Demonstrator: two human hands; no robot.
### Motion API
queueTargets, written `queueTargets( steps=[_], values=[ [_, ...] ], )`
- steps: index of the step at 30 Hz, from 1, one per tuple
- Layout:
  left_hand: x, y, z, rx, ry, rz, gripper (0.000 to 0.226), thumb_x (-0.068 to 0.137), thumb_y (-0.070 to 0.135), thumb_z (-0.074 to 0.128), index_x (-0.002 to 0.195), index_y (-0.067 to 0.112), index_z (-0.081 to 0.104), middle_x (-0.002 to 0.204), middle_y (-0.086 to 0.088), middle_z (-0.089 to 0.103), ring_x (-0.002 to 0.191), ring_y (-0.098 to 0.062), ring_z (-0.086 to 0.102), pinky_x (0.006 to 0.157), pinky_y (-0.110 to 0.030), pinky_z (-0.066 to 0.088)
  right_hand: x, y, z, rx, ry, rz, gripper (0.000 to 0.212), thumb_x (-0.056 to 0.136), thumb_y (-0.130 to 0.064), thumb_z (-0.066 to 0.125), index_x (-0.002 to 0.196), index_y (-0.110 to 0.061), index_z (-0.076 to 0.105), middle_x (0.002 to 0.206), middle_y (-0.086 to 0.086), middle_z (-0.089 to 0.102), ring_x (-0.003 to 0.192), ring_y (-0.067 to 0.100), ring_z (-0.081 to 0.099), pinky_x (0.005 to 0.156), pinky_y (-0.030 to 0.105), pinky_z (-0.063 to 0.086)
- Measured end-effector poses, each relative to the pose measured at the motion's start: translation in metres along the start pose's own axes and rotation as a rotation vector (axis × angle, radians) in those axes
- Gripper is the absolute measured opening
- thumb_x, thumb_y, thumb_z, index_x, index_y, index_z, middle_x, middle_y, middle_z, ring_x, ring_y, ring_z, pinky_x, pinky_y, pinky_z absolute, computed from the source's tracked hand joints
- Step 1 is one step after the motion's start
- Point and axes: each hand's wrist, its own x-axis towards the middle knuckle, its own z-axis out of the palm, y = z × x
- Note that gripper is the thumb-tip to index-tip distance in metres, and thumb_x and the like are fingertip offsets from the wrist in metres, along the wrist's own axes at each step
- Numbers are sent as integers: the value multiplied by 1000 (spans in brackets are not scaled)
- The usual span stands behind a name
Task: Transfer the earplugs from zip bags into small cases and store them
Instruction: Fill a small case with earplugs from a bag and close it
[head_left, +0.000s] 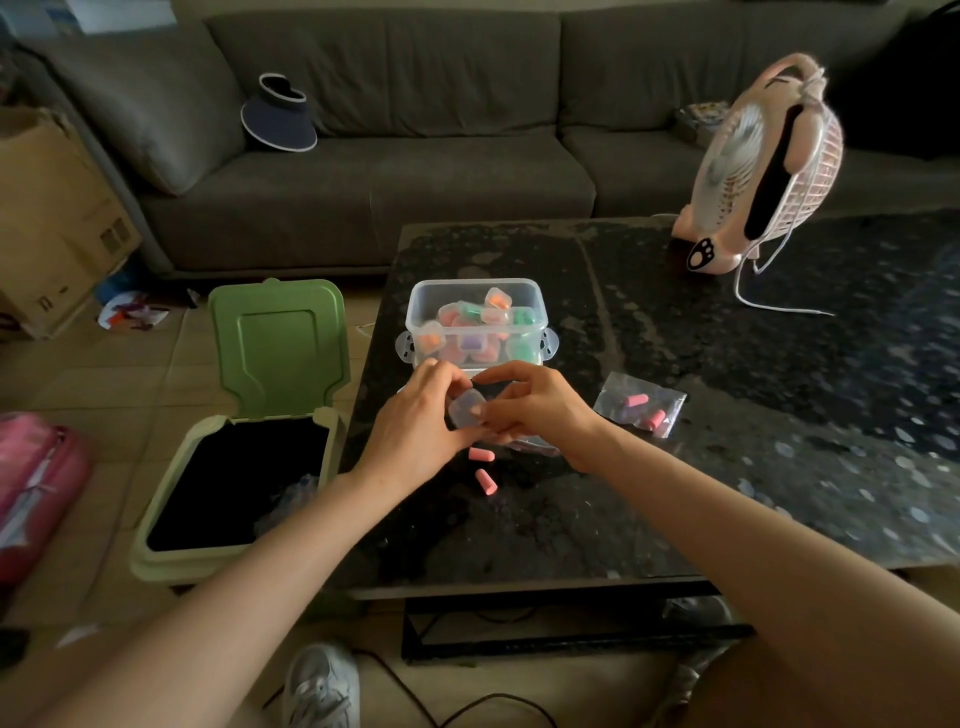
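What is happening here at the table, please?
A person holds a small clear case between the left hand and right hand over the dark table. Two pink earplugs lie loose near the hands. A zip bag with more earplugs lies to the right; the clear box behind holds filled cases.

1 head-worn camera looks forward and down, close above the dark table (727, 493).

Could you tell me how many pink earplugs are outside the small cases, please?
4. Two loose earplugs lie on the table by the left hand; two bagged earplugs sit in the zip bag beside the right hand. Others may be hidden under the hands.
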Motion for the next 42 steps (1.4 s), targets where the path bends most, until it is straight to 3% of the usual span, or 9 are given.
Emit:
queueTargets(
  steps=[3,6,9,12,16,24,29,37,42],
  values=[
    [-1,2,0,16,21,-50,49,72,38,79,104,13,50,105,3,52,87,-12,55,66,-24,49,2,2,2,-15,32,-23,37,79,-8,72,113,-11,61,86,22,65,71,24,63,78,39,56],
    [-1,3,1,15,36,-74,46,72,36,79,101,13,52,101,3,53,85,-11,54,61,-14,40,2,2,5,-25,18,-27,39,78,-8,73,115,-10,60,79,14,66,70,22,64,77,36,56],
    [-1,4,2,-23,54,-63,33,75,27,78,96,10,58,98,1,57,83,-11,55,63,-10,40,1,2,4,30,-37,3,38,81,-6,70,117,-8,58,86,16,67,70,21,67,76,36,58],
    [1,5,2,-47,54,-32,26,78,22,75,94,8,61,97,0,59,84,-11,57,68,-12,45,1,0,4,88,-90,42,35,86,-14,67,119,-8,57,101,17,65,71,19,69,72,34,60],
    [1,5,4,-55,47,-6,27,77,22,76,95,7,62,96,-1,60,83,-11,57,70,-14,47,0,-2,5,84,-85,53,30,88,-20,65,115,-9,58,106,19,65,72,18,69,66,30,60],
    [1,0,0,-52,29,8,26,74,19,78,95,12,64,95,2,65,82,-13,62,70,-28,54,-4,-5,2,79,-120,54,30,92,-19,59,119,-7,55,91,4,62,58,6,67,53,19,54],
    [-1,2,-3,-13,44,89,27,74,19,77,95,17,62,97,8,62,83,-13,61,69,-35,54,-5,-6,1,125,-154,37,28,92,-11,58,120,-9,54,90,7,63,61,8,67,57,20,54],
    [1,4,-6,-46,72,161,28,74,4,75,99,10,65,98,3,63,88,-12,61,71,-23,52,-2,-4,0,253,-194,29,29,92,-1,53,120,-9,56,103,17,64,78,16,68,66,27,56],
    [1,4,-4,-47,38,151,24,81,3,67,102,8,59,103,-2,63,92,-17,61,78,-29,52,-4,-4,-1,320,-215,24,20,90,-8,59,110,-15,59,92,8,69,81,18,69,73,31,59]
  ],
)
